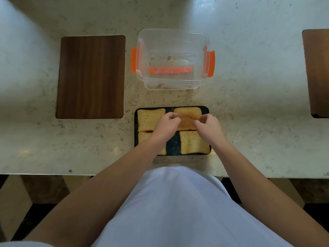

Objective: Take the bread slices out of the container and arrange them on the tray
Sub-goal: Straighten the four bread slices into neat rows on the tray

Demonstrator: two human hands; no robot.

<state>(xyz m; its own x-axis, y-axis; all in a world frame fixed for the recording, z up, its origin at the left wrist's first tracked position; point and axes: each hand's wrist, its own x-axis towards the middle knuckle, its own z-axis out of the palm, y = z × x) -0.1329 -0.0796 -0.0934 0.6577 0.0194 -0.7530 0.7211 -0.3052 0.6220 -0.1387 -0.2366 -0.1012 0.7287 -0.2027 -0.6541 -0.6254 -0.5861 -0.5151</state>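
Note:
A black tray [173, 147] lies near the counter's front edge with several bread slices on it. One slice [148, 119] fills the far left corner, one [193, 142] the near right, and one [143, 136] at the near left is partly hidden by my left arm. At the far right lies a slice [187, 111] with a darker slice [187, 124] on top of it. My left hand [166, 124] and my right hand [209, 124] pinch that darker slice at its two sides. The clear container [171, 58] with orange clips stands behind the tray and holds only crumbs.
A dark wooden board [90, 76] lies to the left of the container. Another brown board [317, 72] is cut off at the right edge. Crumbs are scattered on the pale stone counter [249, 104] between container and tray.

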